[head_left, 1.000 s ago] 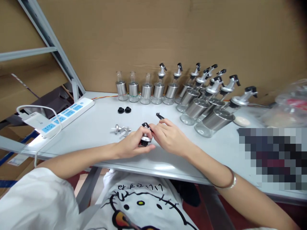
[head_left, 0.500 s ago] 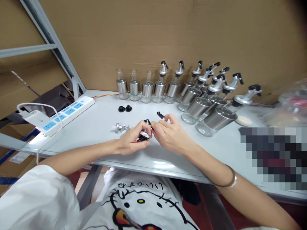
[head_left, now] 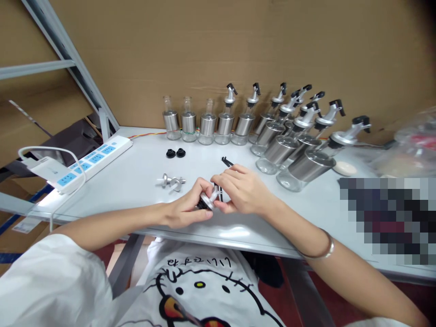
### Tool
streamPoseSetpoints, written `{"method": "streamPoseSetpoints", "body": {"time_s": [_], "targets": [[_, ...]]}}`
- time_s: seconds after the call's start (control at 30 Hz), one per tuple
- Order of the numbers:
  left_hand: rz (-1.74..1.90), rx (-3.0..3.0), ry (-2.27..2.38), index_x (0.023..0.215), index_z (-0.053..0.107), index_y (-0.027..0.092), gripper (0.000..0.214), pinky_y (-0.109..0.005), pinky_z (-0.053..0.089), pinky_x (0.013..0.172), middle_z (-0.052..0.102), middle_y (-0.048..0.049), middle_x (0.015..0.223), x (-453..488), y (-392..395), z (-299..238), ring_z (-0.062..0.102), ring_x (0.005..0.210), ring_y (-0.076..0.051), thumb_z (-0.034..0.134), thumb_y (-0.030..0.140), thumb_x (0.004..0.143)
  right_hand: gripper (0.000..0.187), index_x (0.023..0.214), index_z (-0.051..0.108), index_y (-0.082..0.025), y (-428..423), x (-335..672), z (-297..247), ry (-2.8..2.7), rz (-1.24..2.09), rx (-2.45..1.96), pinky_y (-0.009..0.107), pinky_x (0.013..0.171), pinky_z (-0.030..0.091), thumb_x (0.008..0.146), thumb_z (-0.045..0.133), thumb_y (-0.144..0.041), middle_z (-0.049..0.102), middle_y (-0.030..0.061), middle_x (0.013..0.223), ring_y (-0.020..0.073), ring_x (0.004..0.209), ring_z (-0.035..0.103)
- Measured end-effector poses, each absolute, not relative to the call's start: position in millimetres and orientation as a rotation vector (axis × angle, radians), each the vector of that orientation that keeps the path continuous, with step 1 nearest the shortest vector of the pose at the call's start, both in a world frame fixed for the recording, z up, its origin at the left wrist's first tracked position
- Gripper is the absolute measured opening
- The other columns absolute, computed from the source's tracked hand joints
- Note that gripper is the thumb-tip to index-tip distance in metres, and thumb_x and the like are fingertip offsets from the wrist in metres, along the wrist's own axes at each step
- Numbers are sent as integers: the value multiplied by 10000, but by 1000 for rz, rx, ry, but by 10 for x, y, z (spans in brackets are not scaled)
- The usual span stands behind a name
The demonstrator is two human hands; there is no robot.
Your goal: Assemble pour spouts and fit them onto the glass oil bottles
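Note:
A silver bottle pourer [head_left: 208, 201] with a black stopper base is gripped between the thumb and fingers of my left hand [head_left: 184, 210], its spout pointing right. My right hand [head_left: 243, 190] closes round the spout end, fingers bent over a black flip cap [head_left: 220, 193] there. How far the cap sits on the spout is partly hidden by the fingers. Just beyond my right hand lie loose black flip caps [head_left: 226, 161]. Silver pourer spouts [head_left: 173, 182] rest on the table left of my hands, with two black stoppers [head_left: 175, 153] farther back.
Three glass bottles with steel sleeves [head_left: 207, 122] stand uncapped at the back. To their right, several bottles carry pourers [head_left: 306, 168]. A white power strip [head_left: 98, 159] with a plugged-in charger lies left. Plastic bags [head_left: 405, 145] and a blurred-out patch occupy the right side.
The pourer has turned in my left hand, so its spout and the black cap show more. My right fingers have come round the spout end. The view has shifted slightly.

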State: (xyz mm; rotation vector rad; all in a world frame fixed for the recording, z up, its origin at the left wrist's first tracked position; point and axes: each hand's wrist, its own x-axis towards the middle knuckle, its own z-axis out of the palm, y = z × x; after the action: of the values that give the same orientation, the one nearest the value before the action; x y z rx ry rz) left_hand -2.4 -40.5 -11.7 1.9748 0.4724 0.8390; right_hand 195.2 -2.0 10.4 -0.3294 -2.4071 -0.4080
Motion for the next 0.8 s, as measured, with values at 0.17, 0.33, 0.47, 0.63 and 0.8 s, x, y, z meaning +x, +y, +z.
{"method": "streamPoseSetpoints", "body": {"time_s": [0.17, 0.33, 0.47, 0.63, 0.8], "targets": [[909, 2028, 369, 955, 249, 241, 291, -256, 382, 628, 391, 2, 879, -6, -406, -158, 409, 680, -104, 490, 392, 891, 463, 852, 569, -182, -4, 1976, 106, -2363, -467, -332, 325, 572, 316, 945, 307, -552, 568, 32, 597, 176, 556, 507], [744, 1787, 608, 943, 329, 210, 409, -204, 314, 521, 404, 53, 723, 45, -376, -86, 377, 571, -78, 608, 470, 794, 341, 776, 545, -165, -9, 1961, 112, -2270, -541, -314, 295, 526, 294, 956, 369, -394, 554, 12, 560, 146, 518, 481], [544, 1884, 721, 751, 424, 179, 301, -209, 228, 460, 310, 72, 567, 62, -359, -24, 272, 505, -76, 517, 457, 823, 345, 660, 506, -179, -43, 1941, 130, -2266, -667, -278, 284, 514, 276, 967, 368, -252, 508, -9, 511, 131, 471, 400], [443, 2072, 651, 591, 294, 200, 409, -244, 186, 448, 220, 62, 524, 48, -324, 28, 213, 479, -82, 433, 480, 855, 374, 679, 524, -172, -81, 1898, 130, -2312, -639, -250, 280, 536, 309, 993, 330, -226, 544, 10, 554, 141, 503, 404], [344, 2145, 493, 618, 342, 194, 324, -241, 289, 511, 377, 32, 587, 77, -387, 18, 303, 511, -94, 458, 401, 839, 369, 743, 502, -176, -72, 1911, 122, -2269, -305, -204, 254, 547, 362, 1007, 246, -205, 548, 8, 563, 130, 502, 425]]}}
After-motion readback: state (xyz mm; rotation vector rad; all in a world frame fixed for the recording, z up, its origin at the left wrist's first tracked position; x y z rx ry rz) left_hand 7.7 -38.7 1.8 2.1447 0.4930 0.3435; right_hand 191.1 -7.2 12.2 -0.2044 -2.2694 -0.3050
